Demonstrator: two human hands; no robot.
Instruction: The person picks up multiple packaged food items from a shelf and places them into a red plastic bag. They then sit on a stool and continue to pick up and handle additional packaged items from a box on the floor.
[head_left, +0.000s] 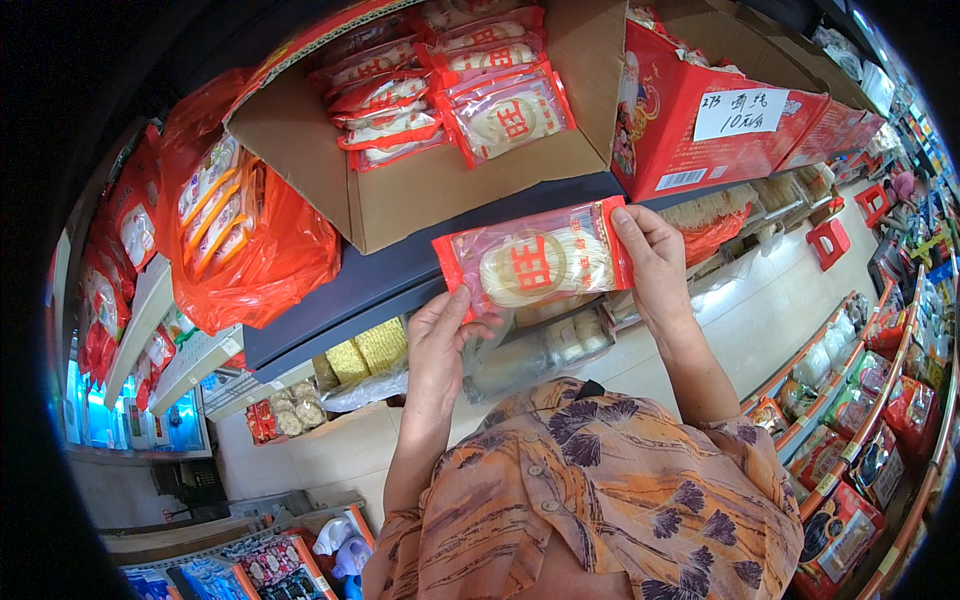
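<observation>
Both my hands hold a red and clear plastic packet of dried noodles (536, 262) by its two ends, in front of a dark shelf edge. My left hand (442, 337) pinches its lower left corner, and my right hand (651, 259) grips its right end. The packet's printed face is turned up towards me. Just beyond it, an open cardboard box (420, 199) lies tilted, holding two stacks of similar noodle packets (514, 120).
Left of the box is a red plastic bag (262, 255) with packets inside. To the right stands a red carton (697, 112) with a handwritten sign. Stocked shelves (832, 465) line the right side; red stools (828, 244) and a person (902, 186) are farther off.
</observation>
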